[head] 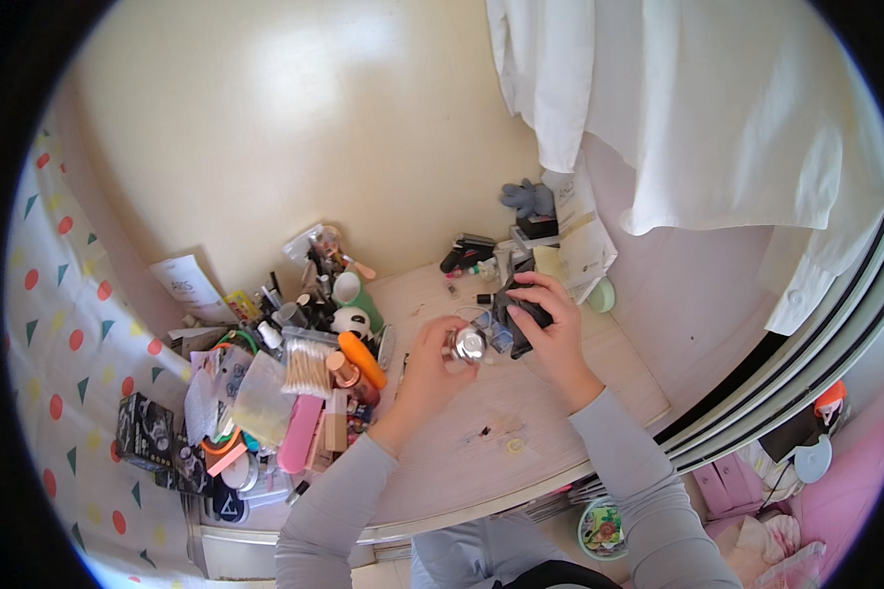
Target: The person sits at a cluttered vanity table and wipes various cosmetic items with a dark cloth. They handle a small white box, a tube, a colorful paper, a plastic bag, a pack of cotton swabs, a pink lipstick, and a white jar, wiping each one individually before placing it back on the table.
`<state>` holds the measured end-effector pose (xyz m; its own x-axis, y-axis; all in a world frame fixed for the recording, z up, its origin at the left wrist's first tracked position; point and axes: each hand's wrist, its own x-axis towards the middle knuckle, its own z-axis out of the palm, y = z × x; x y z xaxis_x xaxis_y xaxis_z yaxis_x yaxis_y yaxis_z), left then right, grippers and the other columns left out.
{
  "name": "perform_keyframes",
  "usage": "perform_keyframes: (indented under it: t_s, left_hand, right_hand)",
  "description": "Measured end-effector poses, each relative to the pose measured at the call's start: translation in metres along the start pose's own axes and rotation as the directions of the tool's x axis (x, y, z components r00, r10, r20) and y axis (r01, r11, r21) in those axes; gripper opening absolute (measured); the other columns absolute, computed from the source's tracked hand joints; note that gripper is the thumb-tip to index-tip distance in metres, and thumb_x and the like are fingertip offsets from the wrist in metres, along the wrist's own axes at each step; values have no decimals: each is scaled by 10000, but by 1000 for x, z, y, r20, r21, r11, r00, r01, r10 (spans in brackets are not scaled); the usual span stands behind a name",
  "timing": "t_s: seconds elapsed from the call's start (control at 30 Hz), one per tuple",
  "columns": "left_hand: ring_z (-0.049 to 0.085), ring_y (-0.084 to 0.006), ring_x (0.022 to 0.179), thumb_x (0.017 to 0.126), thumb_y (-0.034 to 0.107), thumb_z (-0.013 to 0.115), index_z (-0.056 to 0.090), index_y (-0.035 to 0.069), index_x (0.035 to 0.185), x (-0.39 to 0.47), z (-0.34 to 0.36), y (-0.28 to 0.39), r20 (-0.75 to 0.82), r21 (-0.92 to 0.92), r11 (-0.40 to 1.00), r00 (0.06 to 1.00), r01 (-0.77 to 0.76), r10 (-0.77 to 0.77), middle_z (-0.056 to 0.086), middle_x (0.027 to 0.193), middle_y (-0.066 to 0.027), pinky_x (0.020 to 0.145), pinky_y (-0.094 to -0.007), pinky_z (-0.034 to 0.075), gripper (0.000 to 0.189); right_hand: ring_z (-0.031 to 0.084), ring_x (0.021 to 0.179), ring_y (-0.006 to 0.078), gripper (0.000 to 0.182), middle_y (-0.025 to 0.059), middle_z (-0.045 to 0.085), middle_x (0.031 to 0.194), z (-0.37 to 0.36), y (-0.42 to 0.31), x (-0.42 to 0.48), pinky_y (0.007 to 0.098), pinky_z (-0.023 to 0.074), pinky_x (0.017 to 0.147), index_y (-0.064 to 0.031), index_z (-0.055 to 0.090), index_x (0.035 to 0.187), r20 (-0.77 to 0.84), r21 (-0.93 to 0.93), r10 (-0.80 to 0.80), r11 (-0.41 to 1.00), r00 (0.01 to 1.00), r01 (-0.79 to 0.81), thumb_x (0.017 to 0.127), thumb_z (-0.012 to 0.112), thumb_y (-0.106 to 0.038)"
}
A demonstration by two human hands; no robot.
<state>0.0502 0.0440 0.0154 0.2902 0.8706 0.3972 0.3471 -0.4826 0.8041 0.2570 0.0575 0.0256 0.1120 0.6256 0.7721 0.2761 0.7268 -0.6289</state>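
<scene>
My left hand (438, 361) is closed around a small bottle with a shiny silver cap (470, 344), held above the wooden desktop (442, 456). To its right, my right hand (552, 331) grips a crumpled dark grey cloth or pouch (514, 324); its exact kind is hard to tell. Blue-and-clear plastic wrapping (497, 339) lies between the two hands. A small black cap (484, 299) rests just beyond them, beside the dark bundle. The underside of the bottle is hidden by my left fingers.
Cosmetics crowd the left side: cotton swabs (308, 368), an orange tube (362, 359), a pink case (300, 434) and a green cup (357, 298). At the back right stand a white paper bag (586, 235) and grey plush toy (528, 197). White garments (722, 110) hang above right.
</scene>
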Motion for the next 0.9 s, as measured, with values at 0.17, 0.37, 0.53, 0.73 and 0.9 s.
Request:
perform_keyframes:
  t_s: [0.17, 0.37, 0.53, 0.73, 0.9]
  left_hand:
    - [576, -164, 1158, 746, 22, 786, 503, 33, 1293, -42, -21, 9, 55, -132, 979, 987, 155, -149, 574, 1235, -73, 965, -310, 507, 616]
    - [641, -144, 1014, 756, 70, 800, 571, -46, 1197, -55, -37, 4, 95, -242, 918, 949, 314, -299, 653, 1096, -97, 856, -274, 534, 509]
    - [644, -120, 939, 764, 106, 792, 625, -43, 1086, -63, -40, -22, 116, -369, 858, 934, 356, -338, 677, 1013, -65, 786, -263, 527, 392]
    - [644, -130, 989, 735, 103, 828, 609, -41, 1145, -65, -38, -2, 65, -287, 915, 959, 283, -276, 676, 1077, -79, 892, -285, 519, 487]
    - [625, -140, 1068, 711, 87, 860, 557, -40, 1252, -69, -36, 17, 82, -145, 967, 977, 208, -198, 645, 1155, -89, 963, -292, 510, 633]
  right_hand:
    - [629, 1005, 258, 246, 74, 660, 1136, 15, -19, 0, 342, 501, 886, -94, 744, 1002, 195, 31, -259, 966, 946, 258, 762, 745, -39]
    - [575, 1140, 322, 222, 50, 652, 1207, 43, -39, -9, 430, 490, 945, -133, 749, 1020, 539, 147, -465, 873, 702, 465, 801, 731, -162]
    - [594, 1138, 316, 220, 75, 649, 1212, 56, -32, -18, 436, 486, 958, -107, 746, 1044, 646, 272, -385, 923, 659, 272, 827, 727, -141]
    - [646, 972, 248, 199, 76, 659, 1146, 56, -28, -20, 347, 526, 825, -91, 734, 1057, 611, 298, -263, 950, 747, 91, 868, 679, -64]
    - [655, 950, 223, 162, 98, 682, 1102, 48, -28, -21, 317, 517, 804, -48, 733, 1030, 606, 260, -126, 964, 786, -46, 907, 628, -64]
